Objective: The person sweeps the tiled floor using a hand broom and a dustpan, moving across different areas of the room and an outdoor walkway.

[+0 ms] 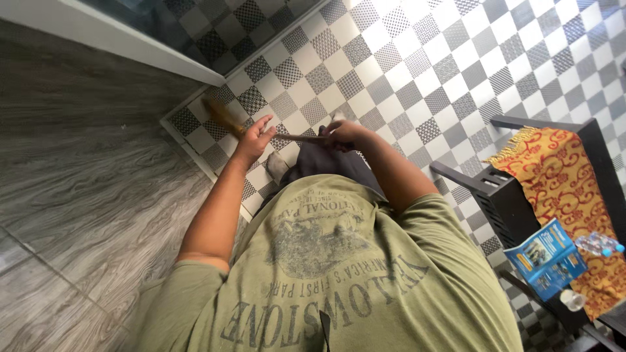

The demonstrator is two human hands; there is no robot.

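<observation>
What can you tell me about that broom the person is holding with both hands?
The broom has a thin brown stick handle and a blurred tuft of tan, straw-like bristles at its far end. It lies nearly level, bristles towards the corner of the checkered floor by the white threshold. The left hand grips it nearer the bristles and the right hand holds the handle's end. Whether the bristles touch the tiles is unclear.

Checkered grey-and-white tiled floor (pixel 456 58); grey wood-grain wall panel (pixel 78 163); black chair (pixel 508 202) draped with an orange-and-red patterned cloth (pixel 567 176), bearing a blue booklet (pixel 546 257) and a clear plastic bottle (pixel 596 244); white frame edge (pixel 111 36) above.
</observation>
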